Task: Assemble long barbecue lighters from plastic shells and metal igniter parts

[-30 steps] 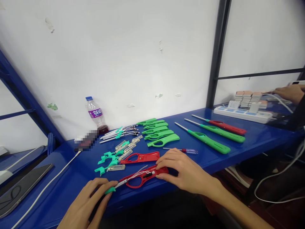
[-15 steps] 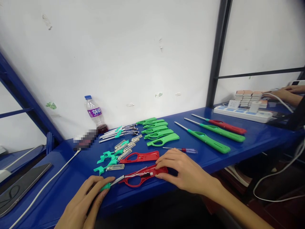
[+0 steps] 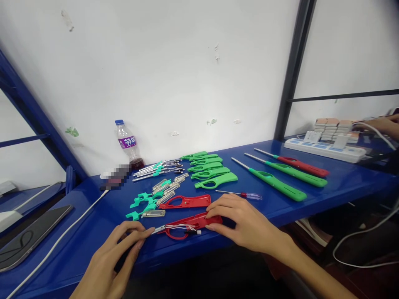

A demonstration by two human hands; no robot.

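My left hand (image 3: 116, 249) pinches a lighter's metal nozzle tube (image 3: 159, 229); the fingers hide its far end. White wires (image 3: 182, 226) run from the tube over a red lighter housing half (image 3: 201, 219), ending in a black piece with a white tip. My right hand (image 3: 241, 218) grips the wide end of that housing half between thumb and fingers, near the table edge. Just behind lies another red housing half (image 3: 190, 202). Beside it are several teal triggers (image 3: 151, 204) and clear fuel tanks (image 3: 153, 213). A screwdriver (image 3: 251, 195) rests beyond my right hand.
Several green housing halves (image 3: 218, 180) and nozzle tubes (image 3: 146, 175) lie toward the wall. Whole lighters (image 3: 277, 184) are at right, before a power strip (image 3: 324, 150). A bottle (image 3: 128, 142), phone (image 3: 34, 236) and white cable (image 3: 71, 226) stand left. Another person's hand (image 3: 378, 126) is far right.
My left hand has moved right, bringing the tube's end to the red housing half. Its teal collar, visible before, is now hidden by my fingers. The wires' end hangs nearer the front edge.
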